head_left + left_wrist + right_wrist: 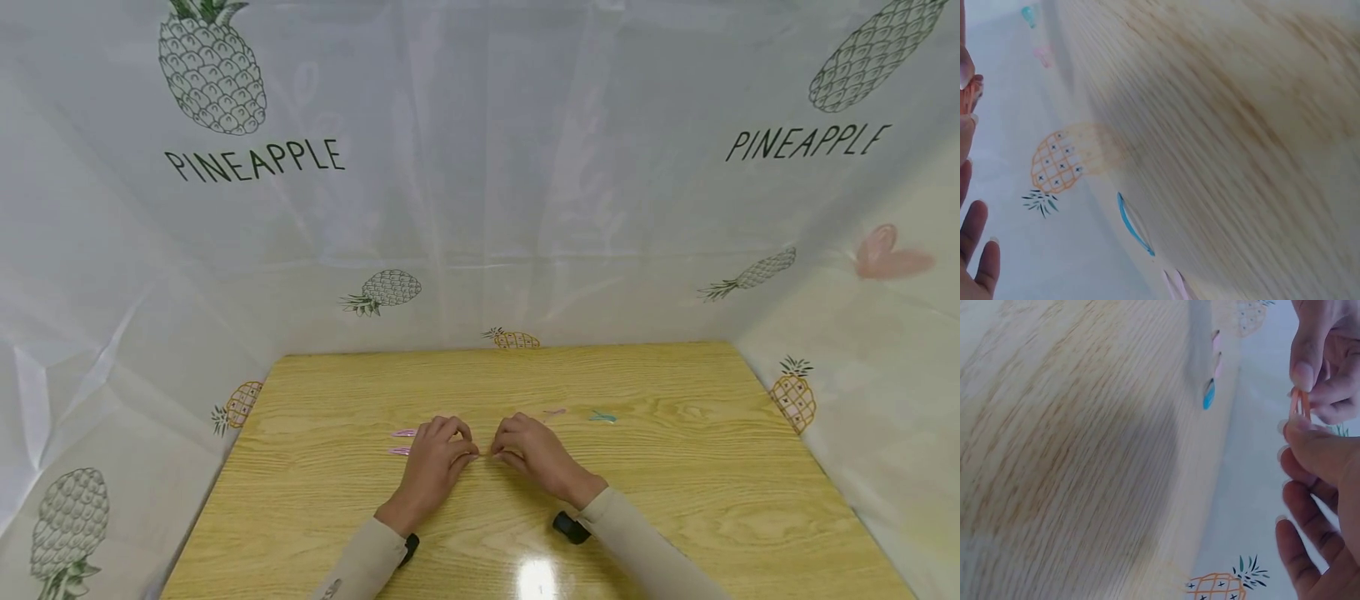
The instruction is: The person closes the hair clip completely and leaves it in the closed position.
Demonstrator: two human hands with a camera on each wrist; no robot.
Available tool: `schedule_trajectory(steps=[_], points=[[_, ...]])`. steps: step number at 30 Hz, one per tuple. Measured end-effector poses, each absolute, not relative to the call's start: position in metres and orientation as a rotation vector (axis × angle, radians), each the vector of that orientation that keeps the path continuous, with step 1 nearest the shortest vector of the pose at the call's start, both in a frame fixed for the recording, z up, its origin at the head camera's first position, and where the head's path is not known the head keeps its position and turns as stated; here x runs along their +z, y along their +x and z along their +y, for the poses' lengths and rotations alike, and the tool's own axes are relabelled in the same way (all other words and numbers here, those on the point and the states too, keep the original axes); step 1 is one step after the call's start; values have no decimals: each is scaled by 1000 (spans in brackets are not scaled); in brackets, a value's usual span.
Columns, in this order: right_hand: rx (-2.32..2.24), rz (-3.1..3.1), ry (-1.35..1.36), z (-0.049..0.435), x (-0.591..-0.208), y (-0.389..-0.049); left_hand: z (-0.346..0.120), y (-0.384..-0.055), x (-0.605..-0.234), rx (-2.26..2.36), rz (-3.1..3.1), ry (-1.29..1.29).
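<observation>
A person's left hand (433,454) and right hand (536,450) come close together over the middle of the worktop (675,500), which is yellow-brown wood with wavy lines. Between them is a small, thin orange hair clip (1300,403) with long slots in it. Each hand has its grip on one end: the thumb and finger pinch it tight, with just the clip in the gap. The other fingers of the right hand are spread a little and bent.

Two shiny pink-purple hair clips (400,451) lie on the worktop just left of the left hand, one farther away than the other. A thin, curved blue hair clip (1132,225) lies beside them; from above, the left hand seems to cover it. On the far side, right of the right hand, lie a small pale pink hair clip (555,411) and, farther right, a blue-green hair clip (603,417).

The arms wear light tan sleeves (637,537). Behind the worktop hangs a white sheet (525,192) with pineapple drawings on it.
</observation>
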State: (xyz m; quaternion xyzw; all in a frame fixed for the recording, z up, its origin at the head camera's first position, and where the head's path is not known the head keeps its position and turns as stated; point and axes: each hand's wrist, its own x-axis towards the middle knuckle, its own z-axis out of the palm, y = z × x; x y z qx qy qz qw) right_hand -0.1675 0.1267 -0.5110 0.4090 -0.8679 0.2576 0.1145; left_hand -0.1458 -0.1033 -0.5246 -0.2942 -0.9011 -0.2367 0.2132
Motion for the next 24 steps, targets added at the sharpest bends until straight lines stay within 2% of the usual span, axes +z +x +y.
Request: schedule_trajectory(steps=[14, 24], points=[[708, -2433, 1347, 131, -513, -169, -108, -144, -523, -570, -2448, -907], [664, -2353, 1333, 129, -519, -170, -106, -140, -520, -795, -2630, -769]])
